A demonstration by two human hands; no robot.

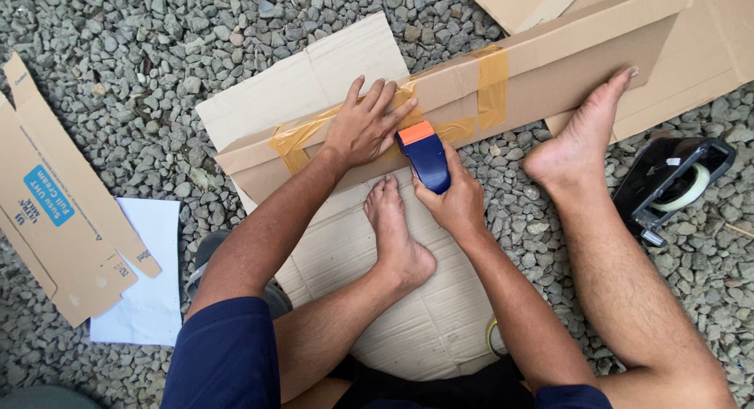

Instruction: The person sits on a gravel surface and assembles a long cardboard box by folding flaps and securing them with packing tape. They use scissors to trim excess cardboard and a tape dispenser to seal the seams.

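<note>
A long folded cardboard box (542, 71) lies across the gravel, bound with strips of brown tape (492, 87). My left hand (365, 126) presses flat on the taped left part of it, fingers spread. My right hand (452, 197) grips a blue tape dispenser with an orange tip (424, 154), its tip against the box beside my left hand. My bare left foot (397, 228) rests on a flat cardboard sheet (408, 315) under me. My right foot (581, 138) pushes against the box's side.
A black tape dispenser with a pale roll (675, 185) lies on the gravel at right. A flattened carton with a blue label (55, 220) and a white sheet (145, 275) lie at left. More cardboard (722, 56) lies at the top right. Grey gravel (118, 56) surrounds everything.
</note>
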